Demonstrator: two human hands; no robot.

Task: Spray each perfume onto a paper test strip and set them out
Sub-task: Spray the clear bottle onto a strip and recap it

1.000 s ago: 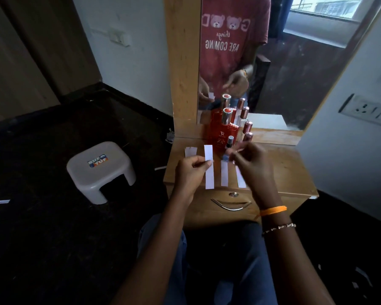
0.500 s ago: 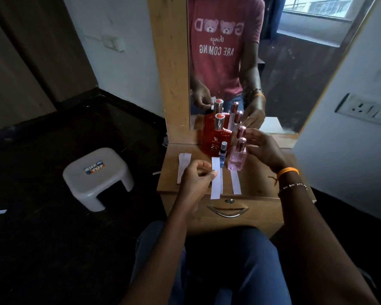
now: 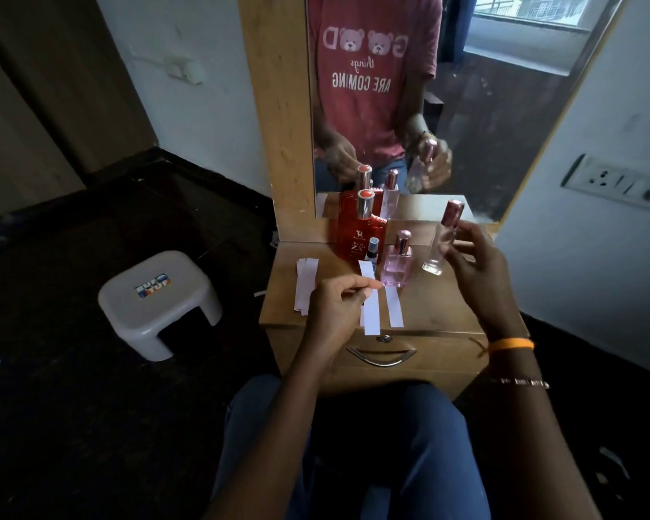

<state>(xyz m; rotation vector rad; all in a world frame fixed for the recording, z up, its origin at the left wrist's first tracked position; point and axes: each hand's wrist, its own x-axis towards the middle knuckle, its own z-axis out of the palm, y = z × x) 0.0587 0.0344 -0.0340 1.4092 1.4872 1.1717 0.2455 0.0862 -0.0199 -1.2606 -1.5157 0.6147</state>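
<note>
- Far to the left of the left hand, on the dark floor: a grey plastic stool with a coloured sticker on its top.
- Just left of the left hand, flat on the light wooden dresser top: a small stack of white paper strips, near the left edge.
- Left hand: thumb and forefinger pressed together on a long white paper test strip, pinching it about the middle; other fingers curled in. Strip held lengthwise, far end toward the mirror, near end over the front edge of the dresser.
- Behind the left hand, against the mirror with wooden frame: a big red glass perfume bottle with silver cap, upright; in front of it a thin dark spray vial.
- Just right of the pinched strip: a second white paper strip lying flat on the dresser, and at its far end a pink square perfume bottle with rose cap, standing upright.
- Right hand: fingers closed around a slim clear glass perfume bottle with pink metallic cap, lifted off the dresser and tilted a little, cap upward. Orange band and a thin bracelet on this wrist.
- Below both hands: a drawer front with curved metal handle.
</note>
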